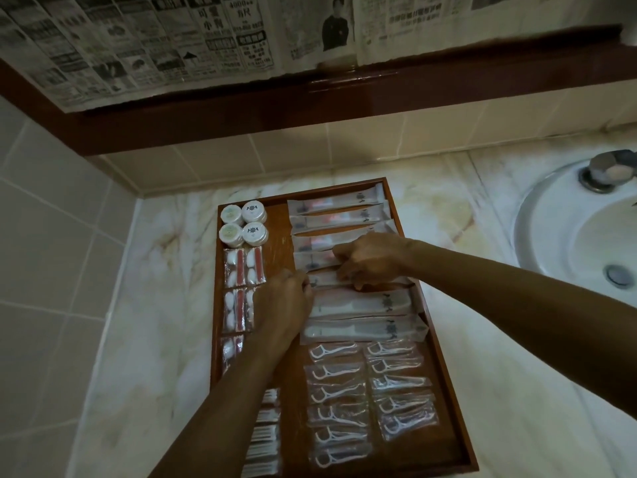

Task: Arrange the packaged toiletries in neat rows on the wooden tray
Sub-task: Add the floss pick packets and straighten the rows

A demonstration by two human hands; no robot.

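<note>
Wooden tray on desk: 4 round tubs, about 11 floss-pick packets. Left hand and right hand fingers pinch one long sachet, mid-column; grip partly hidden.
</note>
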